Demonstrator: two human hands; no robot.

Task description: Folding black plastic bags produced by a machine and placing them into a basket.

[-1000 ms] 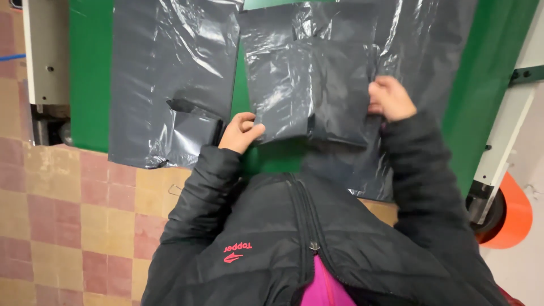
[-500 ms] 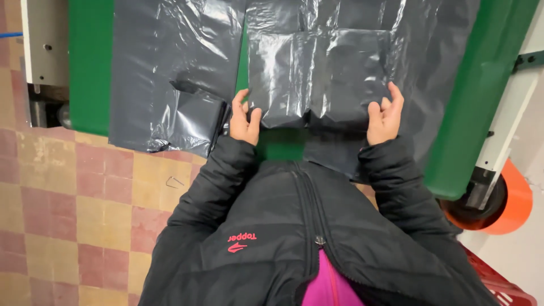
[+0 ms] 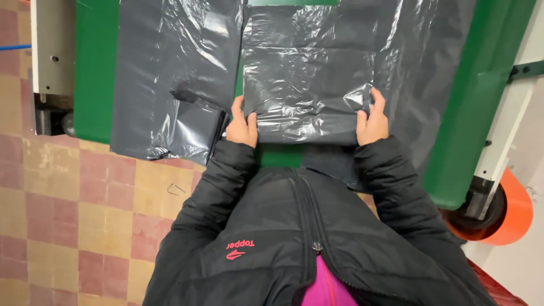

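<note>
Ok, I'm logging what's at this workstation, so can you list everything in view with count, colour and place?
folded bag: one, dark grey plastic, centre of the table, held at both side edges
bag stack: one pile, dark grey, left on the table, near edge hanging over
loose sheet: one, dark grey, right, under and beside the folded bag
table: one, green top, across the upper part of the view
machine frame: one, off-white, far left
roll: one, orange, lower right
floor: red and yellow tiles, lower left
jacket: one, black, bottom centre
left hand: fingers on the bag's left edge
right hand: fingers on the bag's right edge
</note>
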